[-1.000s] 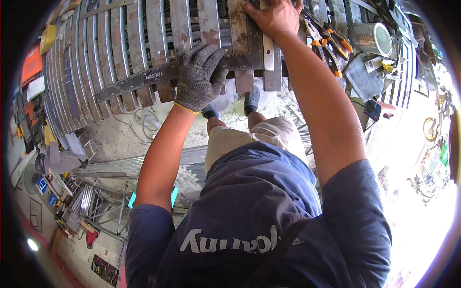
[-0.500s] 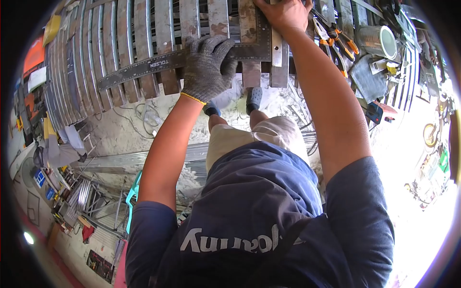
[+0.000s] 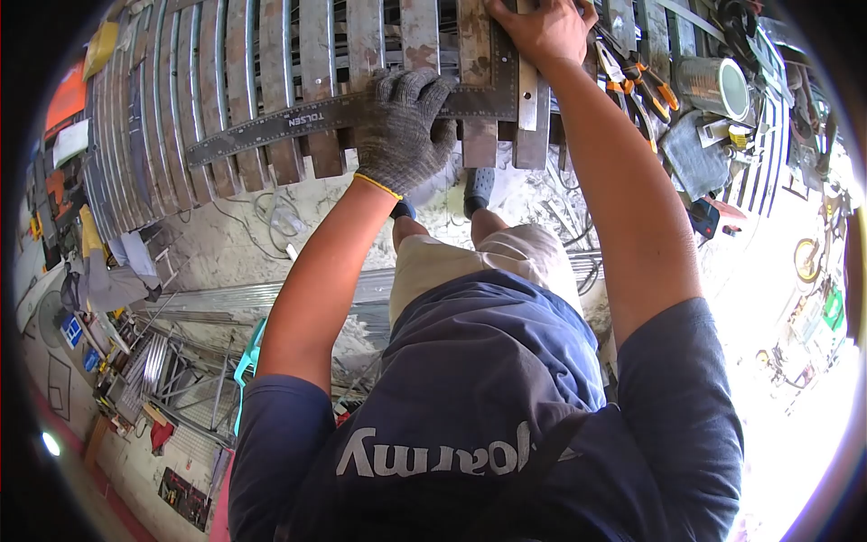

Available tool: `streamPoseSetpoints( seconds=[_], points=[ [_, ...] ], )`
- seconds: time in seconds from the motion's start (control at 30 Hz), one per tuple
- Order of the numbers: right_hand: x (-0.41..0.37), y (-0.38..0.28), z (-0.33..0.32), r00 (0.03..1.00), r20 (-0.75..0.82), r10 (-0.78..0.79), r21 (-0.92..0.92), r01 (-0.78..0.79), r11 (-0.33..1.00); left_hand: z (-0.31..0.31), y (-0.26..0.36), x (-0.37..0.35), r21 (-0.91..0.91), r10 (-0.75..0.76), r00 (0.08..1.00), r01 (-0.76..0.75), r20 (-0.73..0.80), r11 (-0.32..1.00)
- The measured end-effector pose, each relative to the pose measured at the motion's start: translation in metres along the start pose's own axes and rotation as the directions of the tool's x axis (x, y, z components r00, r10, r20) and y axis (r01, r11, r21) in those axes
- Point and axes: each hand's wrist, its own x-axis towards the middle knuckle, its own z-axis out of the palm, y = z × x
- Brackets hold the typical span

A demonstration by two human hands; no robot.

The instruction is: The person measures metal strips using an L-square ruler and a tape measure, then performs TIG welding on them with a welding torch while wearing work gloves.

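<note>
One steel square (image 3: 271, 126), marked TOLSEN, lies across the slatted workbench (image 3: 235, 81) near its front edge. Its long arm runs leftward and its short arm points toward the far edge. The left hand (image 3: 404, 131), in the only glove, presses flat on the long arm by the corner, fingers loosely spread and gripping nothing. The bare right hand (image 3: 542, 32) rests palm down on the short arm beside one pale metal strip (image 3: 526, 90); its fingers are cropped, so its hold cannot be told. One tin (image 3: 713, 86) lies toward the bench's right edge.
</note>
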Motion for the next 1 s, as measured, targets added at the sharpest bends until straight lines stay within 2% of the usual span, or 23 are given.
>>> streamPoseSetpoints(
  seconds=[0.13,0.23,0.27,0.37,0.53,0.73,1.0],
  points=[
    [0.000,-0.001,-0.002,1.000,0.010,0.016,0.006,-0.016,1.000,-0.013,-0.001,0.000,-0.092,0.026,0.999,-0.021,0.046,0.995],
    [0.001,0.001,-0.001,1.000,-0.005,-0.001,0.029,0.001,1.000,-0.027,-0.013,-0.013,-0.156,-0.023,0.999,0.015,-0.050,0.988],
    [0.001,0.000,0.001,1.000,-0.017,0.006,0.025,-0.006,1.000,-0.036,-0.018,-0.021,-0.020,-0.054,0.996,0.052,-0.067,0.998],
    [0.000,0.000,0.003,0.999,-0.039,-0.004,-0.011,0.003,1.000,-0.033,-0.054,-0.042,0.007,-0.059,0.998,0.059,-0.016,0.998],
    [0.000,0.001,0.009,0.997,-0.064,-0.043,-0.037,0.041,0.998,-0.039,-0.052,-0.030,0.087,-0.071,0.996,0.067,0.045,0.994],
    [0.002,0.006,0.014,0.993,-0.079,-0.084,-0.025,0.082,0.996,-0.028,-0.057,-0.030,0.010,-0.090,0.995,0.090,0.034,0.996],
    [0.000,0.000,0.009,0.996,-0.067,-0.057,-0.041,0.054,0.998,-0.025,-0.062,-0.029,-0.037,-0.013,1.000,0.012,-0.005,0.999]
  ],
)
